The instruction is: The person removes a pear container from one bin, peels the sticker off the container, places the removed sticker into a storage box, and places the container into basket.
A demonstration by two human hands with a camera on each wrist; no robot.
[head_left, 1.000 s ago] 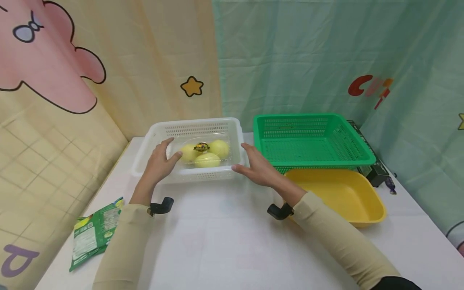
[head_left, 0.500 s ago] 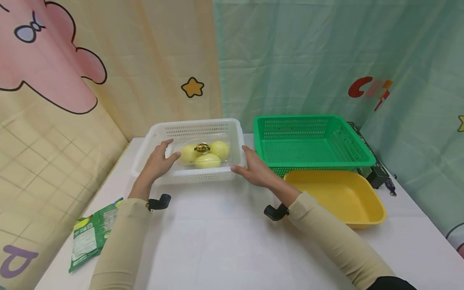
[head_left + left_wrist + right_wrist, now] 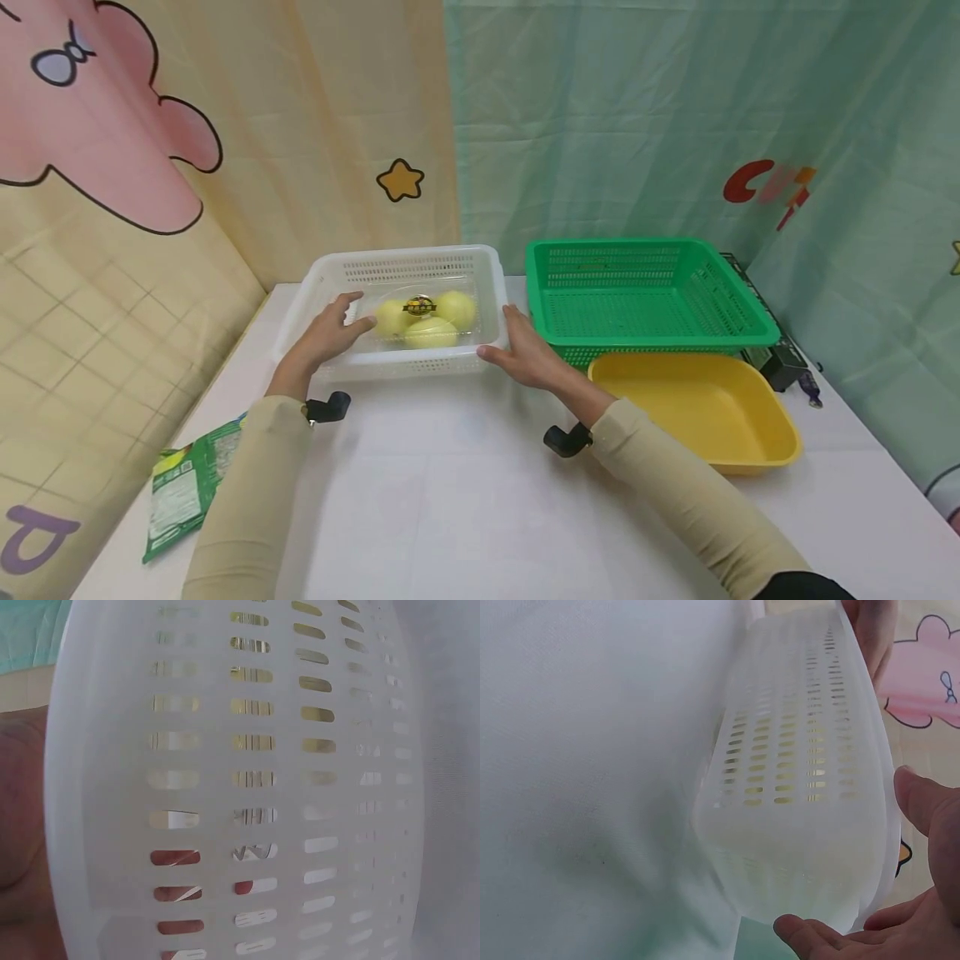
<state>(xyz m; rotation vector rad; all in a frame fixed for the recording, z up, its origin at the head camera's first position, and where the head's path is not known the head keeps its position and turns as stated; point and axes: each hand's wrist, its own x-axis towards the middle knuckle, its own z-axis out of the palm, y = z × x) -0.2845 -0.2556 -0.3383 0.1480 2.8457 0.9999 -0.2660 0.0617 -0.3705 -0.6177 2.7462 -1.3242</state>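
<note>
White basket (image 3: 408, 312): rectangular, translucent plastic, slotted walls, rolled rim. It stands on the white table (image 3: 465, 500), just left of the green basket (image 3: 645, 292). Inside it lies a clear pack of yellow fruit (image 3: 423, 319) with a dark round label.

Left hand (image 3: 326, 337): fingers relaxed and spread, laid over the basket's near-left rim, fingertips reaching toward the fruit pack. Right hand (image 3: 528, 354): fingers straight, thumb against the basket's near-right corner, palm beside the right wall. Neither hand curls round the rim.

Change from one second ago: both hands and sleeves sit slightly nearer the white basket; the basket itself has not shifted relative to the green basket.

View differences: the right wrist view shows the basket's slotted wall (image 3: 795, 765) with the right hand's thumb (image 3: 817, 937) under its corner and a finger (image 3: 926, 799) beside the rim, apart from it. The left wrist view shows only the slotted wall (image 3: 247, 780) at close range. Only the head view shows the yellow tub (image 3: 697, 408) in front of the green basket and the green packet (image 3: 187, 483) well left of it.
</note>
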